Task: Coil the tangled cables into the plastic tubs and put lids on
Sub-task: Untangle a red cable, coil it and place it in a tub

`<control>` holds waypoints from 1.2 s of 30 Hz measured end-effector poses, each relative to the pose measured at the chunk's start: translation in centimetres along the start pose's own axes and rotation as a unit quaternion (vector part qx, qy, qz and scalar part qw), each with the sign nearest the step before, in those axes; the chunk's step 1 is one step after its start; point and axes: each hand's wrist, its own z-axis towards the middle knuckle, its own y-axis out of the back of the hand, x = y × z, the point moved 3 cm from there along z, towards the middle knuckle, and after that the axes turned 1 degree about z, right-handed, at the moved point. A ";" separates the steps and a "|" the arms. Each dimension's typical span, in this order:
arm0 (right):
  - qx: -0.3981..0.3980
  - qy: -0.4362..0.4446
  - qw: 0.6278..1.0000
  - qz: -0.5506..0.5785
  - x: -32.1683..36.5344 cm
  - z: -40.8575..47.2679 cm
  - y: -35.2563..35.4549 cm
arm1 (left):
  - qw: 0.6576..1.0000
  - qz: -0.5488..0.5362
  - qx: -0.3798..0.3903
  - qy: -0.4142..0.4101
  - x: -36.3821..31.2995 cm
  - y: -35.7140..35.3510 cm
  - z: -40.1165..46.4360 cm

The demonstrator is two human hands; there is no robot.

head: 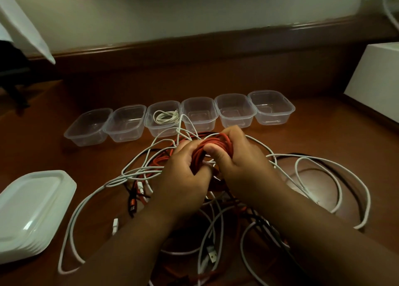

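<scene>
Both hands meet over the middle of the wooden table [323, 134]. My left hand [185, 175] and my right hand [239, 162] each grip a bundle of coiled red cable [207, 148] held just above a tangle of white cables [330, 173], red and black ones. Behind them stands a row of several clear plastic tubs [199, 112]. The third tub from the left [163, 118] holds a coiled white cable [166, 116]; the others look empty. A stack of white lids [32, 212] lies at the left front.
A white box [375, 78] stands at the right rear of the table. A wooden ledge and a pale wall run behind the tubs. Loose cable loops spread to the right and towards the front edge.
</scene>
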 end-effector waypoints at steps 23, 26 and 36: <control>-0.005 -0.078 0.979 0.189 -0.4 1.2 2.3 | 0.924 -0.359 0.035 0.123 -1.9 3.6 -0.2; -0.016 -0.068 0.982 0.174 -0.3 1.2 2.4 | 0.903 -0.401 0.055 0.142 -1.8 3.8 -0.2; -0.048 -0.046 0.988 0.137 -0.7 1.2 3.2 | 0.751 -0.602 0.229 0.143 -1.4 4.8 0.5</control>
